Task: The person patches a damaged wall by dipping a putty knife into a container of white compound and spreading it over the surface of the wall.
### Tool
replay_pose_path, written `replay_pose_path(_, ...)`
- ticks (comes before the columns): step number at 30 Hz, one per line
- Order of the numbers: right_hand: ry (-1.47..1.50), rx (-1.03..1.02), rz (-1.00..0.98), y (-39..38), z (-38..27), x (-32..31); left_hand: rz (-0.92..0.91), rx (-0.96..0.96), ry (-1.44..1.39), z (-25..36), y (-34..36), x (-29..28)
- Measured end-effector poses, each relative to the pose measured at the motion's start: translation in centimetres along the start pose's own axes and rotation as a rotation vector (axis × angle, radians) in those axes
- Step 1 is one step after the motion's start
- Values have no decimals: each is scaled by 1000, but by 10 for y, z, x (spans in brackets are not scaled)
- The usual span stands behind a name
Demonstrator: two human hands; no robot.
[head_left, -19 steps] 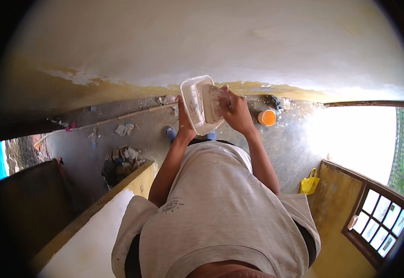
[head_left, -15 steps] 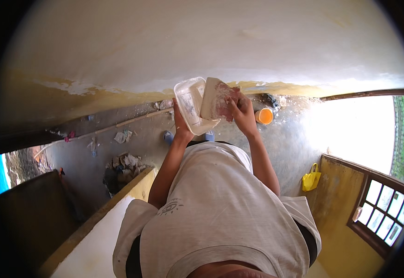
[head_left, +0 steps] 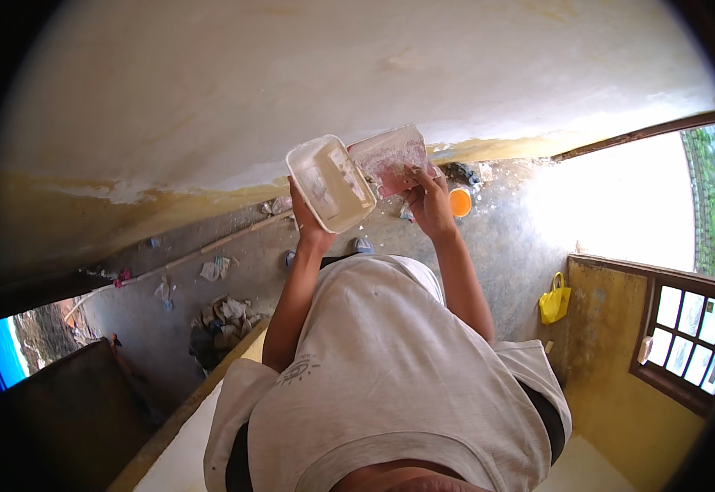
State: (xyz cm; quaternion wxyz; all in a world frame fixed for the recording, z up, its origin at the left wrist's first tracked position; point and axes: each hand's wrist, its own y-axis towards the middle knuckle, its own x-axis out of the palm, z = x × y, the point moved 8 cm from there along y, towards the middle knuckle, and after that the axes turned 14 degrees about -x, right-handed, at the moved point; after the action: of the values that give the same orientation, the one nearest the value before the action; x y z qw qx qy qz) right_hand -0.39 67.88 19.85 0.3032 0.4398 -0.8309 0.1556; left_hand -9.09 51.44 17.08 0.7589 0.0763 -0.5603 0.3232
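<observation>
My left hand (head_left: 311, 223) is wrapped round the near left side of a white plastic tub (head_left: 349, 209), its inside smeared with whitish paste. In my right hand (head_left: 431, 207) is a flat, reddish putty spreader (head_left: 394, 160), gripped by its near edge. Pale paste coats much of the spreader's face, most thickly along its far part. The spreader is just right of the tub's rim, its left edge very close to it; whether they touch I cannot tell. Both are held up in front of the wall (head_left: 357, 74), which has a smooth whitish coat over yellow paint.
An orange-filled bucket (head_left: 460, 202) stands on the grey floor (head_left: 497, 246) beyond my right hand. A long pole (head_left: 218, 243) lies along the wall's foot at left. There are a heap of rubbish (head_left: 224, 324), a yellow bag (head_left: 554, 302) and a low wall (head_left: 193, 402).
The spreader has moved from over the tub's right side to beside its rim, turning as it went. The tub has shifted slightly left, and more of its inside shows.
</observation>
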Motion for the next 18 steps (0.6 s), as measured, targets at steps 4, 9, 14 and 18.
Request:
replay_pose_path(4, -467, -9, -75, 1, -22, 13, 122, -39, 17, -3, 2, -16)
replay_pose_path(9, -989, -68, -186, 16, -48, 36, 221, -48, 180, -6, 8, -15)
replay_pose_path(14, -1229, -306, -397, 18, -25, 54, 50, -132, 211, -23, 15, 1)
replay_pose_path(18, -1125, -199, -377, 18, -21, 37, 49, -121, 255, -28, 16, -2)
